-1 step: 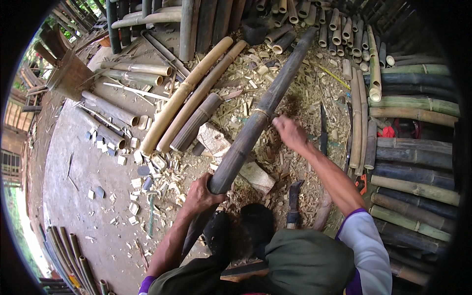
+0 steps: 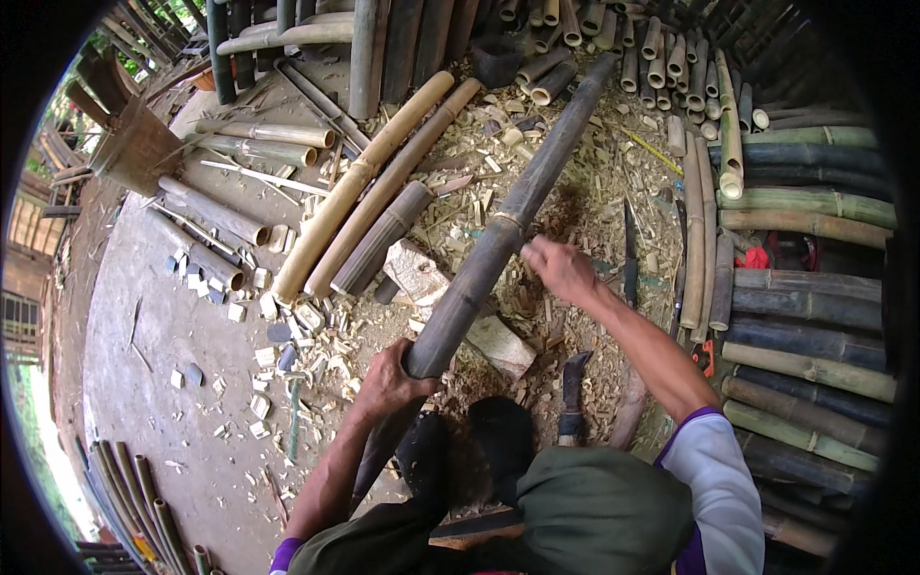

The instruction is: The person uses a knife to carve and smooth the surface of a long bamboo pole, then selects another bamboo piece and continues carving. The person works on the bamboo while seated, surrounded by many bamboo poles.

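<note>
A long dark bamboo pole (image 2: 468, 287) runs slantwise from the far right of centre down toward my legs. My left hand (image 2: 388, 381) is wrapped round its lower part. My right hand (image 2: 563, 270) is closed, just right of the pole's pale ringed node; whatever it may hold is hidden by the fingers. Beneath and beside the pole sit a pale chopped wood block (image 2: 418, 272) and a second block (image 2: 501, 347). A hooked knife (image 2: 573, 381) lies on the chips near my feet, and a long dark blade (image 2: 630, 251) lies right of my right hand.
Bamboo poles (image 2: 359, 182) lie to the left of the wood blocks. Stacked bamboo lengths (image 2: 805, 307) line the right side, with cut tubes (image 2: 671, 67) piled at the back. Chips and shavings (image 2: 594, 192) cover the ground. A brown bucket (image 2: 139, 153) stands far left.
My right hand has shifted slightly left and nearer to me, closer against the pole. My left hand and the pole stay in place.
</note>
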The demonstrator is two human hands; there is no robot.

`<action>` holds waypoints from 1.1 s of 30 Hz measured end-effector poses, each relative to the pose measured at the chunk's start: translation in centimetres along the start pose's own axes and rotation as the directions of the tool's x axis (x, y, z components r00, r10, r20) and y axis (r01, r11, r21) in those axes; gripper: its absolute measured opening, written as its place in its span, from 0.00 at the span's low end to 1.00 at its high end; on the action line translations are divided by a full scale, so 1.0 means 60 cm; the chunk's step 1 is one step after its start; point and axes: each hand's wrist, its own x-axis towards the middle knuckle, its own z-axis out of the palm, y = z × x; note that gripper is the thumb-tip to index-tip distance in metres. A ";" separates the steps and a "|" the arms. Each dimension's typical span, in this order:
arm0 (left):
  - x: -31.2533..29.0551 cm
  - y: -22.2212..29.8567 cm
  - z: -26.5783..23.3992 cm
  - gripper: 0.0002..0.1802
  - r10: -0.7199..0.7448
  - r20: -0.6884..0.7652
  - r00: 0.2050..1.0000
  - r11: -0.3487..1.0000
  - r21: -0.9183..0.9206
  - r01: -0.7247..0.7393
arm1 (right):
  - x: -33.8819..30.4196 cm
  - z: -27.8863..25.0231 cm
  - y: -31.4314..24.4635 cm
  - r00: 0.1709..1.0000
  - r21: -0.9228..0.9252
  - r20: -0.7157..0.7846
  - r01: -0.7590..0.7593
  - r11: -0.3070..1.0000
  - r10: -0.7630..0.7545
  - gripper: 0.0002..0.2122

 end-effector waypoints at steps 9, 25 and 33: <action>-0.001 -0.023 0.007 0.44 0.007 0.139 0.990 0.965 -0.262 0.030 | -0.032 -0.001 -0.036 0.998 0.011 0.065 0.009 1.000 -0.010 0.19; 0.032 -0.047 -0.005 0.50 -0.087 0.382 0.920 0.843 -0.464 0.272 | -0.014 -0.004 -0.013 0.983 0.056 0.029 -0.185 0.981 0.184 0.18; 0.036 0.035 0.049 0.43 -0.120 0.044 0.992 0.961 0.257 0.105 | -0.034 0.022 0.043 0.994 0.002 -0.113 0.006 1.000 -0.005 0.20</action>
